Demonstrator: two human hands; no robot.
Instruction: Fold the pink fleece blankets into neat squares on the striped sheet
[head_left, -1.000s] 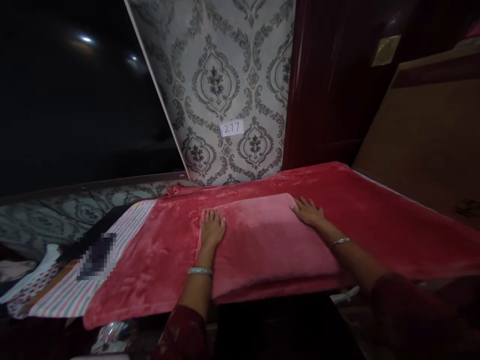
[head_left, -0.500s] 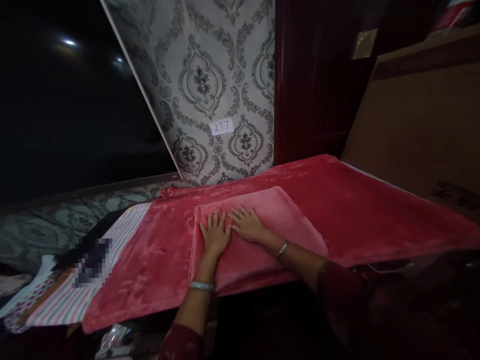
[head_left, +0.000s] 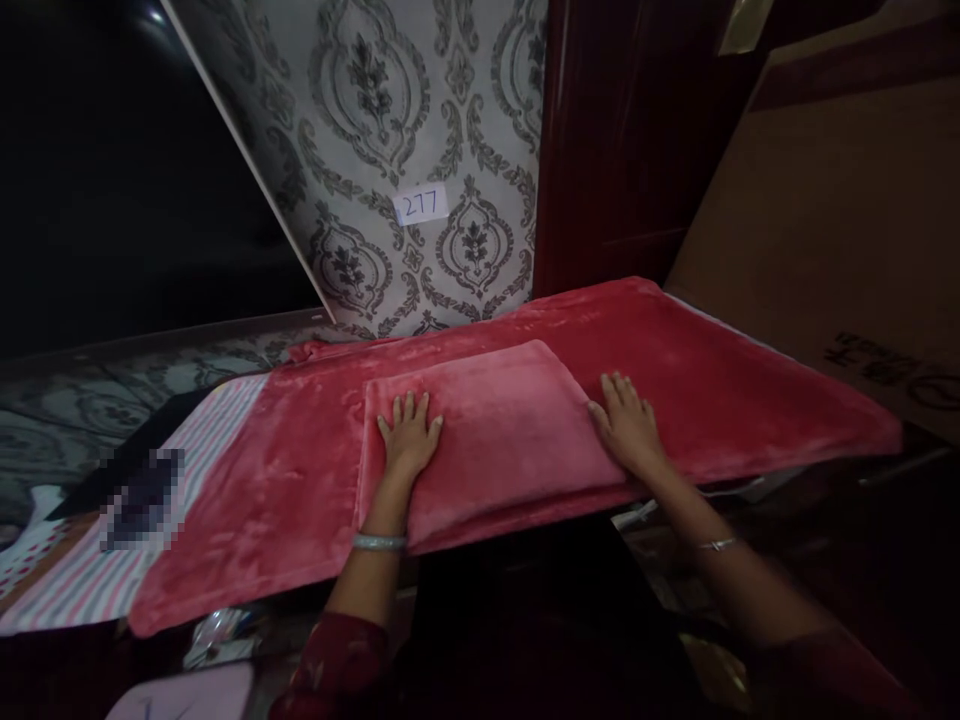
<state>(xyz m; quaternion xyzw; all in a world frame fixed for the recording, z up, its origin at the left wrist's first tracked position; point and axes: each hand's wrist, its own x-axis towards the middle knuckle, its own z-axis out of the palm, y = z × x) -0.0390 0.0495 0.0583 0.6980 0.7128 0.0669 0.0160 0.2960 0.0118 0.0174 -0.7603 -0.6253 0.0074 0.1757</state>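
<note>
Pink-and-grey striped cloth (head_left: 223,418) shows left of a red plush cover (head_left: 281,490) bearing a folded pink blanket (head_left: 510,425), the left hand (head_left: 409,437) flat on its left part with fingers spread, the right hand (head_left: 630,428) at its right edge, fingers slightly apart.

The room around me is dim, its light soft and uneven. One small glare spot sits high on the black screen (head_left: 135,190). The patterned wallpaper (head_left: 367,80) looks palest; below the folded pink cloth (head_left: 502,430), shadow sinks nearly to black. The right forearm (head_left: 750,575) blurs slightly, and coarse pixels mask part of the striped cloth (head_left: 214,430).
</note>
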